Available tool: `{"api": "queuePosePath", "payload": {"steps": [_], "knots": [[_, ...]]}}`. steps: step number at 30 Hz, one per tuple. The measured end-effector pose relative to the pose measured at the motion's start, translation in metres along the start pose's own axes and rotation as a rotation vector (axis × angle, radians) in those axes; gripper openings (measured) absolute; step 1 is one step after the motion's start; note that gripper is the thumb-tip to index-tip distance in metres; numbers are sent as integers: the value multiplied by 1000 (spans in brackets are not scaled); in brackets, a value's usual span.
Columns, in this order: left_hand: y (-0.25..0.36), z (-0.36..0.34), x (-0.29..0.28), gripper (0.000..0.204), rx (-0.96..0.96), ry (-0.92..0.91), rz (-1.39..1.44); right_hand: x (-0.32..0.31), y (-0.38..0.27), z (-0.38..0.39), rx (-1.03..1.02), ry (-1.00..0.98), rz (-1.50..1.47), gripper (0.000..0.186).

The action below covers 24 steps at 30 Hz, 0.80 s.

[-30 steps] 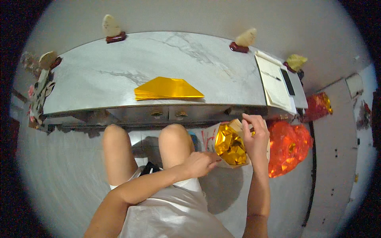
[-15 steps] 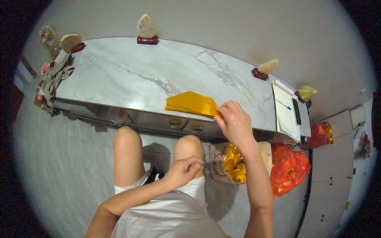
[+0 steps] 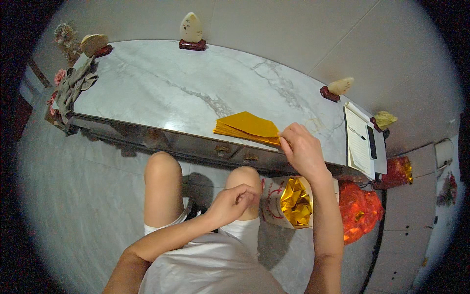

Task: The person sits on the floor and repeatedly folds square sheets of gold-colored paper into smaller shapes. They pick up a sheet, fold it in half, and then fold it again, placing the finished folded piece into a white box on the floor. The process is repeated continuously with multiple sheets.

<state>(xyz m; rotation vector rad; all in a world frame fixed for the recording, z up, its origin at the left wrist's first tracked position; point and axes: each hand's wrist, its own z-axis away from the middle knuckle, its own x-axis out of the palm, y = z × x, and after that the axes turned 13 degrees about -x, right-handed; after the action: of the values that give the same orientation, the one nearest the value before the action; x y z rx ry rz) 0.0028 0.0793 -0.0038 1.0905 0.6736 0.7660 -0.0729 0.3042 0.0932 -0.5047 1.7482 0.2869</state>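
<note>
A stack of shiny gold paper sheets lies at the front edge of the marble-patterned cabinet top. At the stack's right corner is my right hand, with thumb and fingers pinched on the gold paper. The upper sheet bows there, and layered edges show along the front. How many sheets the fingers hold cannot be made out. Over my knee, below the cabinet edge, my left hand rests with its fingers loosely curled and nothing visible in them.
Below my right forearm stands a bag of crumpled gold foil pieces, beside a red translucent bag. A notepad with a pen and a dark phone lie at the right end. Decorative stones line the back; a grey cloth drapes the left end.
The whole view has shifted slightly. My right hand stays at the stack's right corner, where the upper sheet now bows more. My left hand remains by my knee.
</note>
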Motion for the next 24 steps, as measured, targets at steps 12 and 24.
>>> {"api": "queuePosePath", "payload": {"steps": [12, 24], "knots": [[33, -7, -11, 23, 65, 29, 416, 17, -86, 43, -51, 352, -119, 14], [24, 11, -1, 30, 90, 47, 240, 48, -113, 83, 42, 438, -435, 26]]}}
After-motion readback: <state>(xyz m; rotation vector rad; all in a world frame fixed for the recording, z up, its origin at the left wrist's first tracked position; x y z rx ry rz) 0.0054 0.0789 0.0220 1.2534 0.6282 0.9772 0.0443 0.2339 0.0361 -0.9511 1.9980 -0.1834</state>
